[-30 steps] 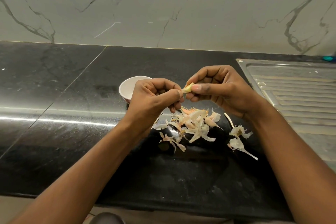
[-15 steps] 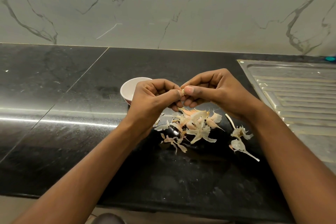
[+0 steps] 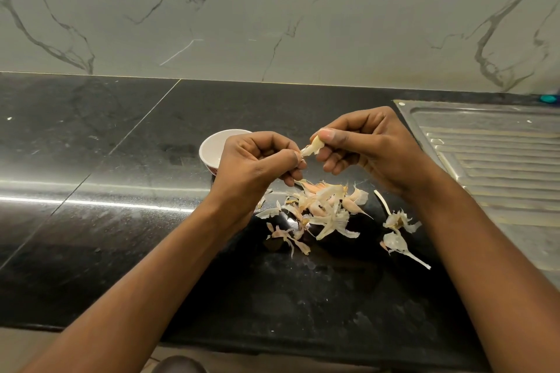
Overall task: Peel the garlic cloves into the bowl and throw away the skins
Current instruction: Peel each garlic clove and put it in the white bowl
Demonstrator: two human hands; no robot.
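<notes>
My right hand pinches a pale garlic clove between thumb and fingers above the black counter. My left hand pinches a strip of skin that still hangs from the clove's lower end. A small white bowl stands just behind my left hand, partly hidden by it; its contents are hidden. A heap of loose garlic skins lies on the counter under both hands. More skin scraps lie to the right of the heap.
The black stone counter runs left and toward me, with its front edge near the bottom of view. A ribbed steel sink drainboard sits at the right. A marble wall closes the back.
My hands have drawn apart. The right hand lifted the clove up and right, while the left hand pulled a strip of skin away from it.
</notes>
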